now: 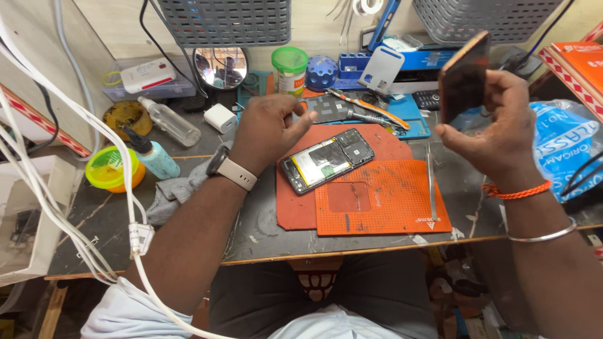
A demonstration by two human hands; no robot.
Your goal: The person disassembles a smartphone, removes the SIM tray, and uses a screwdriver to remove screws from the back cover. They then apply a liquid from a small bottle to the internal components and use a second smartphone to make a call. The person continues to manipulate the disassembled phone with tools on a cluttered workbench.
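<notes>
The right hand point(502, 129) is raised over the bench's right side, fingers gripping a dark panel point(463, 78) upright. The left hand point(267, 129) hovers loosely curled, empty, just left of the opened phone point(326, 160) lying on the orange mat point(377, 194). Its fingertips are hidden from view.

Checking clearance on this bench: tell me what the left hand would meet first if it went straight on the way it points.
The left hand points away toward the back of the bench. First in that line is probably the grey panel just beyond its fingers, then the green-lidded jar; depth is unclear.
</notes>
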